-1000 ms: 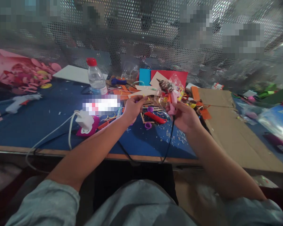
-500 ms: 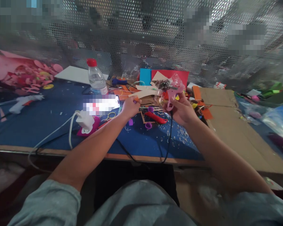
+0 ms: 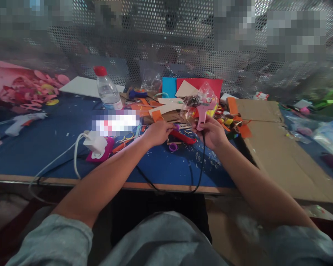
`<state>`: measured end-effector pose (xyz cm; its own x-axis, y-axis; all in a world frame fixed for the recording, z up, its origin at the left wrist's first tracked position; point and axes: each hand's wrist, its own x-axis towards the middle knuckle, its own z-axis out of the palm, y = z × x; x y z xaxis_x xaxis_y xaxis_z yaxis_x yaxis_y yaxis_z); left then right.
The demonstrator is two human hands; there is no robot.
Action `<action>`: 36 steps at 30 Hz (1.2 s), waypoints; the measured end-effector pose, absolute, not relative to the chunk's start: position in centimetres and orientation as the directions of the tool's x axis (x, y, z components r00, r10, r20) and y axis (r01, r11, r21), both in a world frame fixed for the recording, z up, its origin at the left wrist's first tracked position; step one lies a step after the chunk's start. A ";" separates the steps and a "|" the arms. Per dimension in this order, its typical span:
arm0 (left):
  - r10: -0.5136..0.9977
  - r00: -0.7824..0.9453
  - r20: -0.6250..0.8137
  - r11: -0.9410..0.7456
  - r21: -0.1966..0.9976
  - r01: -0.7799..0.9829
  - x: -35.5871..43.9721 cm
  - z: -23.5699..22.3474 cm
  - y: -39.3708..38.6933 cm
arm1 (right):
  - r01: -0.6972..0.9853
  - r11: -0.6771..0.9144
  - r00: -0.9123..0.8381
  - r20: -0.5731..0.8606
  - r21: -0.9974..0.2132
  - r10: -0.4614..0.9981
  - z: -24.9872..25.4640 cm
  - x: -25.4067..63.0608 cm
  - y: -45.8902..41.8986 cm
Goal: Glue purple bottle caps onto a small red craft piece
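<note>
Left hand (image 3: 158,133): from the head view, it has slid rightward from the orange scraps in the last half second, and its fingertips now come together at a purple ring. From here I can't fairly tell whether they grip it or only touch it.
Purple ring (image 3: 177,127): on the desk (image 3: 166,170), between the two hands, partly behind the left fingertips.
Right hand (image 3: 215,133): wrapped round the handle of a pink glue gun (image 3: 202,116), held up with its nozzle toward the left end of the desk, much as half a second ago.
Meaning: the work, I'd judge, has shifted to the ring, the gun standing by.
Red cutter (image 3: 184,137): lies just on the near side of the ring, crowding those fingers.
Black cord (image 3: 202,159): hangs from the gun and loops by the front edge.
Purple cup (image 3: 173,147): apart from the ring, nearer the front edge.
Far edge: bottle (image 3: 109,94), red sheet (image 3: 219,87) and clear bag (image 3: 209,92), the bag close behind the gun.
Right end: flattened cardboard (image 3: 288,155).
</note>
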<state>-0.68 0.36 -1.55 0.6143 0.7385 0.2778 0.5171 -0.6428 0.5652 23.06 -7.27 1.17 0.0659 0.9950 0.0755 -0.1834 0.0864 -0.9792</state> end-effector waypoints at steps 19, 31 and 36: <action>0.795 0.599 0.092 -0.598 0.284 0.750 -0.4 1.4 -1.8 | -0.335 0.057 -0.053 0.079 -0.940 0.995 -0.2 23.0 -7.6; 0.647 0.754 0.114 -0.757 0.217 0.616 -0.1 -0.4 -0.4 | -0.371 0.095 0.018 0.094 -0.924 0.995 -0.2 22.4 -7.7; 0.647 0.749 0.142 -0.757 0.234 0.610 0.0 -0.5 -0.1 | -0.391 0.126 0.094 0.096 -0.912 0.991 -0.6 22.3 -7.5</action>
<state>-0.03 -0.10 -0.47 0.7488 0.6475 0.1418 0.6101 -0.7569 0.2343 22.27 -7.52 -0.57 0.0943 0.9909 0.0960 -0.3907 0.1255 -0.9119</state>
